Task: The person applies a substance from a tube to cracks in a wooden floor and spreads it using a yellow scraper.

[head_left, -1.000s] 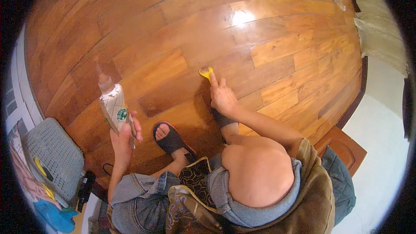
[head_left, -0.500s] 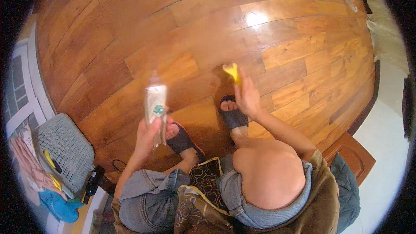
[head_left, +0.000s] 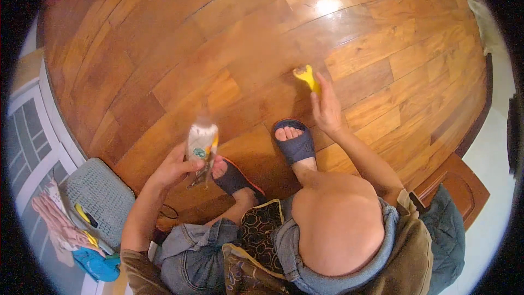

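Note:
My left hand (head_left: pixel 176 167) is closed around a white squeeze tube (head_left: pixel 201 137) with a green round mark and an orange patch. Its narrow nozzle points away from me and is blurred; the lower end looks crumpled. In my right hand (head_left: pixel 329 110) is a small yellow scraper (head_left: pixel 309 76), its broad end facing away from me with dark brownish residue on the edge. Both things are held above the wooden floor (head_left: pixel 234 38), apart from each other. The right fingers partly hide the scraper's handle.
My sandalled feet (head_left: pixel 295 141) stand on the floor below my hands. At left a grey woven basket (head_left: pixel 101 196) has pink cloth (head_left: pixel 57 213) and a blue item (head_left: pixel 95 262) beside it. A brown wooden panel (head_left: pixel 461 186) and dark quilted cloth (head_left: pixel 445 229) lie at right.
The view has shifted, so the pencil-like yellow and black item at the top has nearly left it. The tube sits slightly lower and the scraper a little farther right and up, both still held.

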`<action>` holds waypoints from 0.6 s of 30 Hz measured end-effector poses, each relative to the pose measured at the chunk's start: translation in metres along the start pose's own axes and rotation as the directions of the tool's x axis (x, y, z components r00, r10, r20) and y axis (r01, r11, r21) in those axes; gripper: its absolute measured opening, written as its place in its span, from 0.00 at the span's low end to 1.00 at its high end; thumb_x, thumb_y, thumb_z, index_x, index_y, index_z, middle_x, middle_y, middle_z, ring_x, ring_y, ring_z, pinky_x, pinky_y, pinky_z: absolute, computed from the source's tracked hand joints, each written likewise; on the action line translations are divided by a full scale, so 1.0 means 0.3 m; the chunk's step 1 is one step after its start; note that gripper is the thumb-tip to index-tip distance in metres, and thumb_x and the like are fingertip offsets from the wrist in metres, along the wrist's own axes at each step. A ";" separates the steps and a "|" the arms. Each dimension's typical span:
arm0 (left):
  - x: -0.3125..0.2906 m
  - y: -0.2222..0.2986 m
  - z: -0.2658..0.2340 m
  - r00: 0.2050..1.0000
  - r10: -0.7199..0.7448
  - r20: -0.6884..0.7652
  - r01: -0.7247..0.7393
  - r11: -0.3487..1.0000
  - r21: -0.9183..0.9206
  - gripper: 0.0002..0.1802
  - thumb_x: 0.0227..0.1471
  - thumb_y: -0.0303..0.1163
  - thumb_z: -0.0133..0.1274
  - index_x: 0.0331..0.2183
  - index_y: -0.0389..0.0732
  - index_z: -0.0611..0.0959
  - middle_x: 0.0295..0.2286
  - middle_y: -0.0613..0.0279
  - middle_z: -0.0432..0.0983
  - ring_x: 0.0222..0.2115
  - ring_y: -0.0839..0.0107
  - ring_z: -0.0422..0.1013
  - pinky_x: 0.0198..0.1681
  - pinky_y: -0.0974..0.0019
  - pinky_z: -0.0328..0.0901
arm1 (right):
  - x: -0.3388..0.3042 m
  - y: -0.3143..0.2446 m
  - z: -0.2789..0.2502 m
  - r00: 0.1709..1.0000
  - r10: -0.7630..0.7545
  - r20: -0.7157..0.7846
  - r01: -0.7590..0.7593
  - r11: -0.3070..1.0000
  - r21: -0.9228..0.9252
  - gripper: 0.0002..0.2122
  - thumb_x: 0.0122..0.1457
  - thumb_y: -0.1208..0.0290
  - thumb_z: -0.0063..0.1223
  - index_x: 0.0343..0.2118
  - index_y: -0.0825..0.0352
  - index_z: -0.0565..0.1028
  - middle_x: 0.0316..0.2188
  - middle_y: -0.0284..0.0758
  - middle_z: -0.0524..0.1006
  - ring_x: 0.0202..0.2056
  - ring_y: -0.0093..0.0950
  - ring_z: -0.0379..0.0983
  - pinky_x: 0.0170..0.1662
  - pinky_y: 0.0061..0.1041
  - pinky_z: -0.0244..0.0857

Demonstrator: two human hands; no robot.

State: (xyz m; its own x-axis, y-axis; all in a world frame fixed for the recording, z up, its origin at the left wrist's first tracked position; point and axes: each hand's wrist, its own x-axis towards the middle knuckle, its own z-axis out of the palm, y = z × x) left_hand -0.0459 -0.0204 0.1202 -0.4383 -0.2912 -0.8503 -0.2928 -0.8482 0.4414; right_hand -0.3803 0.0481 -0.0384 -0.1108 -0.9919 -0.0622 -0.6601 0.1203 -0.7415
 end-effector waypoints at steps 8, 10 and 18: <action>0.040 0.028 0.066 0.994 -0.102 0.025 0.105 0.964 -0.243 0.35 0.34 0.44 0.60 0.41 0.34 0.64 0.27 0.50 0.72 0.25 0.64 0.72 0.29 0.64 0.69 | 0.139 -0.188 -0.085 0.924 -0.218 0.313 0.081 0.914 0.398 0.15 0.48 0.73 0.46 0.41 0.65 0.66 0.33 0.41 0.68 0.37 0.41 0.64 0.40 0.33 0.60; 0.037 0.050 0.079 0.995 -0.096 0.024 0.099 0.971 -0.219 0.35 0.35 0.46 0.60 0.40 0.35 0.65 0.26 0.51 0.72 0.24 0.65 0.72 0.27 0.66 0.69 | 0.176 -0.202 -0.106 0.927 -0.228 0.297 0.100 0.915 0.391 0.14 0.47 0.74 0.46 0.40 0.65 0.67 0.32 0.40 0.68 0.36 0.40 0.64 0.39 0.32 0.59; 0.022 0.042 0.079 1.000 -0.022 0.007 0.023 0.994 -0.108 0.37 0.35 0.54 0.58 0.40 0.36 0.65 0.20 0.57 0.70 0.17 0.71 0.67 0.19 0.72 0.63 | 0.243 -0.259 -0.146 0.878 -0.368 0.307 0.284 0.916 0.284 0.14 0.46 0.74 0.48 0.38 0.64 0.68 0.28 0.37 0.67 0.34 0.37 0.63 0.37 0.32 0.58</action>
State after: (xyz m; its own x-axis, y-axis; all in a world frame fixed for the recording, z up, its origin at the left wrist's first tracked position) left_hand -0.0725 -0.0225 0.1269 -0.4373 -0.2692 -0.8581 -0.2092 -0.8975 0.3882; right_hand -0.3698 -0.0318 0.0441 0.3733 -0.9276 0.0130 -0.4253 -0.1835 -0.8863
